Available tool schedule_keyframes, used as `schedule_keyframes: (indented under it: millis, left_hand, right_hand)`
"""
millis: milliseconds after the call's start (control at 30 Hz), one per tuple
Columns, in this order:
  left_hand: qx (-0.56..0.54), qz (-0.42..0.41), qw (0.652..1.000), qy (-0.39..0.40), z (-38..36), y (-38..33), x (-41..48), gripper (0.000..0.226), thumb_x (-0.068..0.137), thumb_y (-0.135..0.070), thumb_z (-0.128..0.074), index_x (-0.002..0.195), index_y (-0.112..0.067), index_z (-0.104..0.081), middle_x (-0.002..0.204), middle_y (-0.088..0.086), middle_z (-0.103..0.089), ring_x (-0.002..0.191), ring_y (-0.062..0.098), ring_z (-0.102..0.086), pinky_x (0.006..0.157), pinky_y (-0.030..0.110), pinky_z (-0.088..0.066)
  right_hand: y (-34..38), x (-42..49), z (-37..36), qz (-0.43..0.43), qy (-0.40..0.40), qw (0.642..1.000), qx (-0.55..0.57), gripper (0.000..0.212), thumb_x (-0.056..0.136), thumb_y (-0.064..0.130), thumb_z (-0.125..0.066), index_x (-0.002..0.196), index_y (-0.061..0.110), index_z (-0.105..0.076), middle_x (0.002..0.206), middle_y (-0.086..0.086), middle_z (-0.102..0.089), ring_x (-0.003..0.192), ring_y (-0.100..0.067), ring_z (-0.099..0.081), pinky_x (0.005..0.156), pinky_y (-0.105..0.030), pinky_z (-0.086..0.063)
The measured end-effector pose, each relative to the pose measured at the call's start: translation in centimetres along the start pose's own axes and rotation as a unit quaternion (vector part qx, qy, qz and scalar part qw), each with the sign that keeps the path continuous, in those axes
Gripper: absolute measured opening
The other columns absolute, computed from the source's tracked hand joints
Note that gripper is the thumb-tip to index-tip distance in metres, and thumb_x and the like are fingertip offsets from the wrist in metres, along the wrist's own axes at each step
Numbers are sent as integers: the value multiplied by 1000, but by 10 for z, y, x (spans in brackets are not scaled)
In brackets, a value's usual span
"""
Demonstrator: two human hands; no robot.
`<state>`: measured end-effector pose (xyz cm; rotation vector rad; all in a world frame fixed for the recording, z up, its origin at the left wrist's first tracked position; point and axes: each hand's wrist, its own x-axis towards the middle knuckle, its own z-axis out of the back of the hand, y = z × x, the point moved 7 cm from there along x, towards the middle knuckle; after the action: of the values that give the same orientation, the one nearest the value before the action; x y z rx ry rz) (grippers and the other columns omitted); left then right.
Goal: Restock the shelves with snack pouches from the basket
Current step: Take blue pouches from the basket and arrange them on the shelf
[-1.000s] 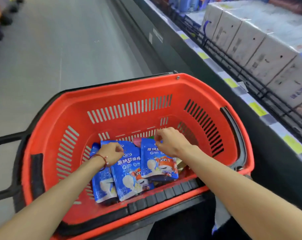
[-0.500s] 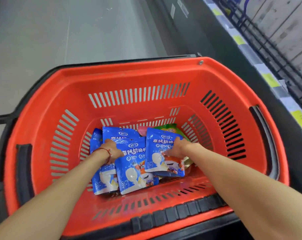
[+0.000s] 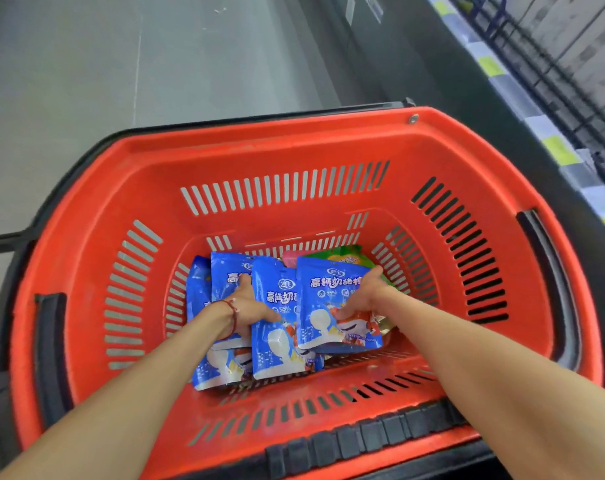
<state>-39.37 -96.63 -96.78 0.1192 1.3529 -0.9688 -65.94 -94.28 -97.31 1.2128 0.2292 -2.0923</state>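
A red plastic basket (image 3: 294, 140) fills the view. Several blue snack pouches lie overlapping on its bottom. My left hand (image 3: 249, 306), with a red string at the wrist, holds the middle blue pouch (image 3: 276, 344) by its left edge, thumb on the front and fingers tucked behind. My right hand (image 3: 363, 296) grips the right blue pouch (image 3: 332, 296), thumb on its front and fingers round its right edge. More blue pouches (image 3: 224, 271) lie under and left of my left hand. A green and pink pouch (image 3: 342, 254) shows behind them, mostly hidden.
The shelf edge with yellow and white price labels (image 3: 557, 150) runs along the right, above a dark base panel (image 3: 415, 64). Grey aisle floor (image 3: 121, 64) stretches ahead and left. A black handle frame (image 3: 3, 237) surrounds the basket's left side.
Both hands have reached deeper into the basket and now hold the pouches. The view has dipped down, so the shelf's white boxes are out of sight.
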Motion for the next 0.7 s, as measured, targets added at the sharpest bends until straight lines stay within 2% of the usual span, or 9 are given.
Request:
schedule_keyframes:
  millis: [67,100,167,267,300,367,500,600,700]
  left_hand:
    - [11,-19,1000,-5,-4,-5,-2,117,73,-13,-82,150,-29,5,147,11,-40,113,37,-59,72,45,-58]
    - [5,-32,999,-11,-5,-8,-2,105,76,-5,-78,148,-26,-4,139,12,-47,107,36,-61,70,45,-58]
    - [-20,-63,997,-30,-6,-15,0,79,81,6,-70,136,-22,-21,112,9,-58,92,30,-64,63,42,-57]
    - [-100,-97,989,-40,-7,-24,-1,51,78,9,-65,118,-16,-46,105,14,-65,93,35,-66,79,55,-56]
    - [-117,-105,987,-31,-10,-26,-1,43,75,6,-68,110,-14,-55,104,16,-68,95,36,-67,83,58,-55]
    - [-117,-118,986,-13,-16,-29,-3,37,74,5,-75,104,-12,-63,104,14,-72,94,32,-69,85,51,-56]
    - [-89,-169,981,-29,-18,-39,-14,44,84,8,-67,116,-18,-53,114,6,-66,94,24,-65,74,33,-57]
    - [-34,-246,965,-82,-5,-60,-24,48,89,3,-63,129,-19,-48,117,-4,-58,100,16,-58,65,14,-48]
    - [0,-316,940,-128,8,-85,-36,34,91,-1,-59,119,-18,-50,112,-3,-62,99,18,-62,74,25,-49]
  right_hand:
    - [0,-9,7,-23,-15,997,71,110,78,43,-86,155,-3,-23,149,-24,-47,135,-41,-50,109,-46,-43]
    - [-1,-6,10,-25,-17,995,93,101,75,37,-90,148,-5,-35,138,-21,-58,122,-38,-61,97,-44,-51]
    - [-2,4,15,-2,-28,989,144,73,58,17,-99,119,-3,-64,106,-16,-75,91,-31,-73,72,-42,-60]
    - [1,8,23,57,-34,976,205,42,59,3,-94,96,5,-74,89,-9,-79,82,-28,-77,82,-49,-63]
    - [3,5,23,69,-27,974,213,40,61,3,-92,96,9,-74,91,-7,-79,84,-28,-77,84,-50,-62]
    - [7,4,21,92,-8,977,193,42,66,5,-91,101,17,-71,101,-5,-78,92,-29,-75,87,-50,-61]
    - [11,-6,31,135,-33,982,125,44,71,11,-88,105,22,-63,110,-4,-74,108,-30,-70,94,-43,-56]
    - [14,-40,64,151,-109,981,63,54,78,18,-83,124,25,-56,116,0,-66,113,-26,-63,97,-40,-51]
    - [8,-64,91,147,-171,974,31,64,81,28,-77,137,30,-45,125,-4,-63,120,-33,-59,95,-40,-47]
